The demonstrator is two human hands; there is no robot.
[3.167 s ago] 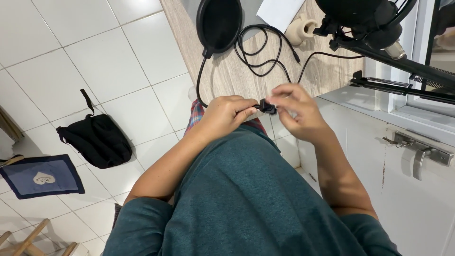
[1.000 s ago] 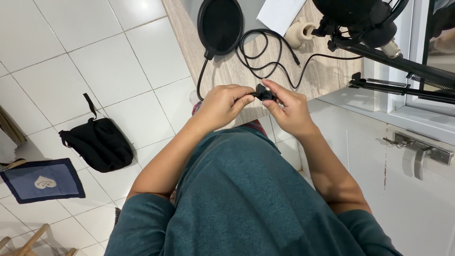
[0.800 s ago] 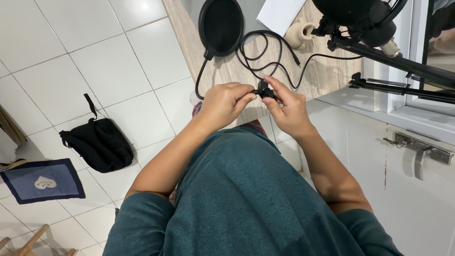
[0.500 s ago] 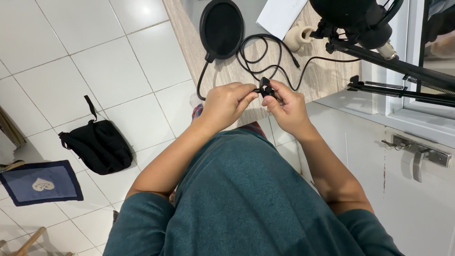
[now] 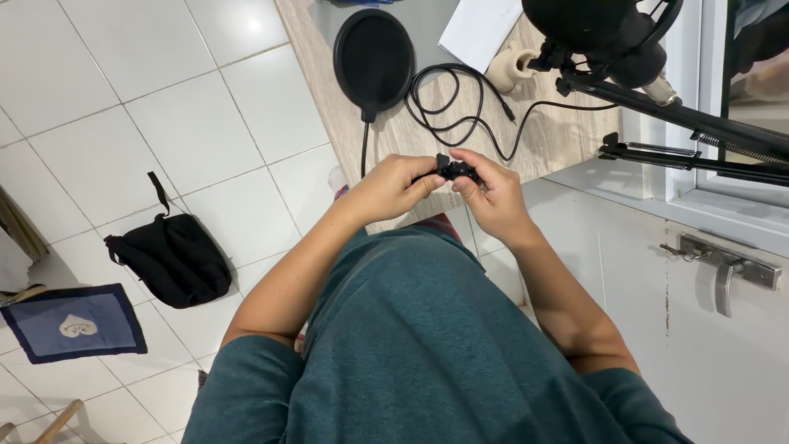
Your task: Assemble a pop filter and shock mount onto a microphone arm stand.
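Both hands meet just above the desk (image 5: 567, 140) edge: left hand (image 5: 390, 187) and right hand (image 5: 491, 193) pinch a small black clamp piece (image 5: 454, 170) between fingertips, held close for fine fiddling. The pop filter (image 5: 374, 57) and coiled black cable (image 5: 460, 107) lie beyond.

Bright, even daylight, sharp throughout.
Coming in from the window (image 5: 756, 74) at the right, bouncing off white floor tiles (image 5: 164, 123), casting only soft shadows; bending straight lines slightly toward the edges.
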